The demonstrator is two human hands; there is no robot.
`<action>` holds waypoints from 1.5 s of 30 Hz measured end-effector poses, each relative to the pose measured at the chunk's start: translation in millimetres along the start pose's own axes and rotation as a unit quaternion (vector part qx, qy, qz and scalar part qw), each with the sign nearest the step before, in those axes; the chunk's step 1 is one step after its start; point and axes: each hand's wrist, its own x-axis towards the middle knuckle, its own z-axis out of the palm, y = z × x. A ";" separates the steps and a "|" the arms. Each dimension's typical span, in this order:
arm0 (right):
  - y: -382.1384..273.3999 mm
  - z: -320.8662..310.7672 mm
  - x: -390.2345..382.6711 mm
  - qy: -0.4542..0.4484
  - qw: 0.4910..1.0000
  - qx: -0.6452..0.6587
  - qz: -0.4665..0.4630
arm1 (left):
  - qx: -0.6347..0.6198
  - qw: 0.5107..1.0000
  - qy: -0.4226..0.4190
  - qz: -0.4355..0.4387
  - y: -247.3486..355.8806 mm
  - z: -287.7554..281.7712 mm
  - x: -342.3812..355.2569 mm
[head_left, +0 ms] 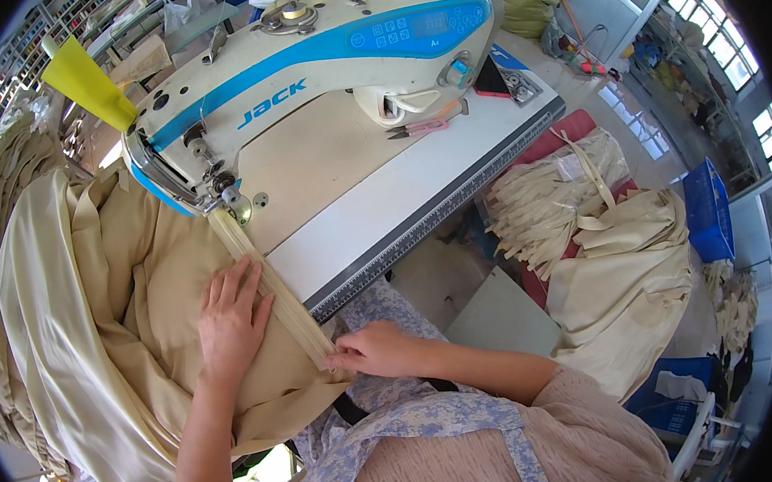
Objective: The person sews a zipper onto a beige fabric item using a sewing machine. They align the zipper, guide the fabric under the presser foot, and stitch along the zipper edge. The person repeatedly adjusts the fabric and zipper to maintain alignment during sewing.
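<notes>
The person's 2 bare hands are at work on a long, pale cream, folded fabric strip with lengthwise ridges (279,296). The strip runs slantwise from beneath the needle area of a white sewing machine with a blue band (315,59), across the left end of a white-topped bench (374,214), down to the person's lap.

The left hand (230,321) lies flat and relaxed, palm down, on a large, billowing spread of smooth beige cloth (156,289), its fingers pointing up toward the machine and its fingertips and thumb at the strip's left edge. The right hand (373,350) has its fingers curled, pinching the strip's lower end between thumb and fingertips. The beige cloth lies in deep folds to the left of the strip and hangs past it toward a blue-and-white floral apron (438,413).

A small light glows beside the needle. A dark ruled strip with pale markings (439,215) follows the bench's front edge. Small pink-handled snips (431,126) lie below the machine's right end, and a black phone with a red edge (492,79) rests farther right. A bright yellow plastic cone (90,85) stands tilted at the machine's left end. To the right of the bench, a cream bundle of layered fabric pieces (551,190) lies above a draped beige cloth piece (624,289), near a blue plastic bin (708,213).
</notes>
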 end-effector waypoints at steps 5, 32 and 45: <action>5.9 -121.4 1.7 0.254 0.967 0.024 0.010 | 0.000 0.998 -0.059 -0.021 7.6 -9.2 -12.9; 146.3 -347.5 31.6 0.250 0.816 -0.520 0.033 | -0.097 0.990 0.036 -0.092 43.8 -17.3 -45.6; 116.7 -242.3 43.6 0.412 0.875 -0.219 -0.128 | -0.091 0.993 0.051 -0.062 42.2 2.2 -40.4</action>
